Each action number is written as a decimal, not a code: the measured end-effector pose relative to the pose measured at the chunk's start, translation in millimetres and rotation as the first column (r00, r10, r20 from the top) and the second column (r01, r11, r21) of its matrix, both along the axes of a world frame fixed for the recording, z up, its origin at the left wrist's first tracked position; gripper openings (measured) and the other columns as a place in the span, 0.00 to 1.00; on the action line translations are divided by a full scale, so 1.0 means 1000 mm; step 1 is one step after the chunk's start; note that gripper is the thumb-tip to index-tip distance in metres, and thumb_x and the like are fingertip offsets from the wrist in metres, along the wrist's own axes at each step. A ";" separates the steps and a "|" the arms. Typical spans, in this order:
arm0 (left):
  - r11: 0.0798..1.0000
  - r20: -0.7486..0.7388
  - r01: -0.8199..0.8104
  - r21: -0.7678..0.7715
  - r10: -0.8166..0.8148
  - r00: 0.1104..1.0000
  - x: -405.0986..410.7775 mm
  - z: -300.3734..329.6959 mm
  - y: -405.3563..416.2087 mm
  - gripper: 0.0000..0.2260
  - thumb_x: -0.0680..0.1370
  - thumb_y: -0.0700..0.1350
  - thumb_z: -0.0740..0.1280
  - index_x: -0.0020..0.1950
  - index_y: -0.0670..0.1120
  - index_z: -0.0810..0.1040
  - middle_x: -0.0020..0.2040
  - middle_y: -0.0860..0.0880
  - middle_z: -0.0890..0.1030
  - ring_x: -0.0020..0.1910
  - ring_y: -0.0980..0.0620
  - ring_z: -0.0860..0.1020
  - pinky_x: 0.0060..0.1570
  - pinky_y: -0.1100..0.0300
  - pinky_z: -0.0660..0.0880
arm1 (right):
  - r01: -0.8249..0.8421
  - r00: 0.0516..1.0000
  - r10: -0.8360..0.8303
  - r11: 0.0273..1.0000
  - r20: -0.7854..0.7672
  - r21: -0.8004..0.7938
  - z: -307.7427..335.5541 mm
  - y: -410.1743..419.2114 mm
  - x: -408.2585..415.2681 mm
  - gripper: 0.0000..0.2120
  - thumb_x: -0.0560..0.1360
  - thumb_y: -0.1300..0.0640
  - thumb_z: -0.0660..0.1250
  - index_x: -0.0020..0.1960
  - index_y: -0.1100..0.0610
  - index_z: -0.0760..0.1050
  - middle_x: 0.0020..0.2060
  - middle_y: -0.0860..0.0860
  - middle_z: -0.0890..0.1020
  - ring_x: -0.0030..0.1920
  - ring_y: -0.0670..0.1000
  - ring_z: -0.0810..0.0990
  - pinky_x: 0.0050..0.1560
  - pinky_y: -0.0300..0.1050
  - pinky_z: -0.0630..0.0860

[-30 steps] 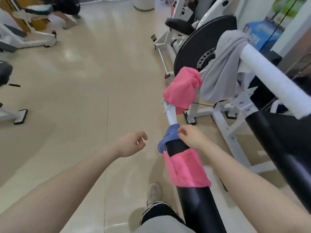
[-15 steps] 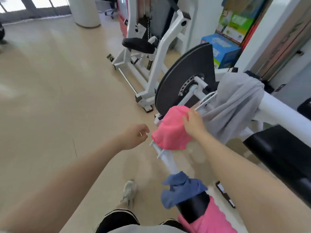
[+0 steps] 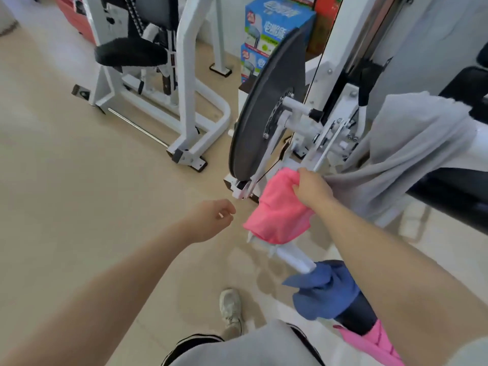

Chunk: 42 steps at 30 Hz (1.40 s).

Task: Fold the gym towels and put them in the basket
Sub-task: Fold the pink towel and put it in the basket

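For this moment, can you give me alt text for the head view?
The right hand grips a pink towel draped over a white machine bar, while the left hand hangs loosely curled and empty beside it. A blue towel sits nearer on the bar, and a grey towel hangs to the right.

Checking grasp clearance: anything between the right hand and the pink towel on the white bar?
Nothing visible. The right hand already grips the top of the crumpled pink cloth towel draped over the white machine bar. No basket is in view.
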<state>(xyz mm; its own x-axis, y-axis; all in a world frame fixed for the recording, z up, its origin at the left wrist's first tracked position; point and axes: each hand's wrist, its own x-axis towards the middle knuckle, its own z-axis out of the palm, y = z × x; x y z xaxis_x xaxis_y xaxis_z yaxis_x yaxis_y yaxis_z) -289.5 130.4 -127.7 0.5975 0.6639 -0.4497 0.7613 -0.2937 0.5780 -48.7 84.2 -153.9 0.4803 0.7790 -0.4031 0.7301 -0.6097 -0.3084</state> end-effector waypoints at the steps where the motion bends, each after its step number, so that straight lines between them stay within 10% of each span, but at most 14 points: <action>1: 1.000 0.008 0.031 -0.001 -0.031 0.999 0.003 -0.001 0.003 0.09 0.78 0.42 0.61 0.57 0.45 0.76 0.47 0.52 0.75 0.43 0.52 0.73 0.34 0.77 0.63 | -0.001 1.000 0.001 1.000 -0.018 0.018 0.000 0.000 -0.001 0.12 0.78 0.59 0.56 0.59 0.60 0.71 0.60 0.62 0.76 0.60 0.62 0.74 0.57 0.50 0.70; 5: 0.990 0.125 0.143 -0.014 -0.140 0.982 0.028 0.008 0.009 0.09 0.79 0.39 0.59 0.57 0.43 0.75 0.47 0.50 0.75 0.42 0.53 0.74 0.36 0.75 0.66 | 0.066 0.977 -0.038 0.990 -0.209 0.127 0.013 -0.021 -0.008 0.17 0.73 0.63 0.61 0.30 0.52 0.58 0.32 0.53 0.72 0.36 0.54 0.71 0.34 0.40 0.64; 8: 0.977 0.261 0.212 0.035 -0.213 0.941 0.053 0.019 -0.001 0.09 0.78 0.38 0.60 0.56 0.45 0.75 0.48 0.50 0.77 0.43 0.51 0.75 0.46 0.64 0.71 | 0.161 0.894 -0.038 0.957 -0.445 0.242 0.036 -0.057 -0.018 0.13 0.70 0.68 0.59 0.31 0.57 0.59 0.28 0.48 0.60 0.30 0.48 0.60 0.32 0.41 0.56; 11: 0.963 0.413 0.224 0.151 -0.267 0.871 0.078 0.041 -0.026 0.13 0.77 0.37 0.60 0.61 0.45 0.73 0.51 0.53 0.75 0.46 0.55 0.74 0.44 0.75 0.68 | 0.228 0.810 0.004 0.919 -0.586 0.322 0.067 -0.101 -0.020 0.05 0.68 0.69 0.58 0.35 0.64 0.69 0.25 0.43 0.65 0.29 0.45 0.63 0.31 0.37 0.61; 16: 0.866 0.562 0.391 0.312 -0.500 0.659 0.113 0.090 -0.091 0.19 0.74 0.48 0.63 0.64 0.47 0.71 0.56 0.59 0.69 0.49 0.64 0.72 0.51 0.79 0.65 | 0.262 0.804 0.074 0.847 -0.590 0.462 0.117 -0.185 -0.007 0.21 0.69 0.76 0.58 0.37 0.52 0.78 0.24 0.42 0.72 0.27 0.39 0.67 0.31 0.31 0.65; 23: 0.693 0.492 0.661 0.289 -0.700 0.518 0.160 0.115 -0.234 0.14 0.71 0.57 0.66 0.50 0.51 0.78 0.39 0.55 0.79 0.38 0.61 0.74 0.39 0.72 0.67 | 0.413 0.842 0.010 0.632 -0.539 0.656 0.147 -0.347 0.009 0.15 0.68 0.73 0.66 0.40 0.54 0.83 0.28 0.45 0.73 0.28 0.41 0.69 0.30 0.32 0.67; 30: 0.439 0.594 0.889 -0.131 -0.683 0.425 0.219 0.129 -0.394 0.10 0.74 0.41 0.68 0.35 0.54 0.77 0.30 0.62 0.76 0.31 0.65 0.73 0.33 0.74 0.68 | 0.561 0.819 -0.344 0.309 -0.459 0.768 0.158 -0.536 0.029 0.18 0.71 0.75 0.60 0.40 0.52 0.76 0.23 0.40 0.76 0.24 0.39 0.70 0.28 0.29 0.68; 37: 0.278 0.550 0.866 -0.417 -0.681 0.484 0.290 0.106 -0.549 0.06 0.77 0.39 0.63 0.40 0.44 0.74 0.29 0.57 0.78 0.28 0.63 0.74 0.31 0.72 0.70 | 0.684 0.435 -0.731 -0.111 -0.526 0.721 0.158 -0.703 0.061 0.17 0.70 0.74 0.58 0.39 0.53 0.75 0.31 0.49 0.76 0.24 0.39 0.75 0.31 0.33 0.72; 42: 0.437 0.526 0.865 -0.244 -0.690 0.497 0.366 0.088 -0.638 0.07 0.77 0.41 0.65 0.40 0.48 0.69 0.36 0.49 0.76 0.34 0.54 0.74 0.36 0.59 0.71 | 0.861 0.307 -0.895 0.117 -0.323 0.496 0.130 -0.800 0.094 0.09 0.68 0.70 0.61 0.40 0.57 0.74 0.31 0.51 0.77 0.31 0.49 0.76 0.37 0.41 0.70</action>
<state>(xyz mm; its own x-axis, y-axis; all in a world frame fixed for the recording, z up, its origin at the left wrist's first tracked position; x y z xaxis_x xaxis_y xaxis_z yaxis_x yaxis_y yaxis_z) 76.9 -507.6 -39.5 0.8994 -0.3812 -0.2139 0.0885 -0.3203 0.9432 45.1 -716.2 -24.1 0.9817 -0.1659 -0.0938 -0.1753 -0.5922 -0.7865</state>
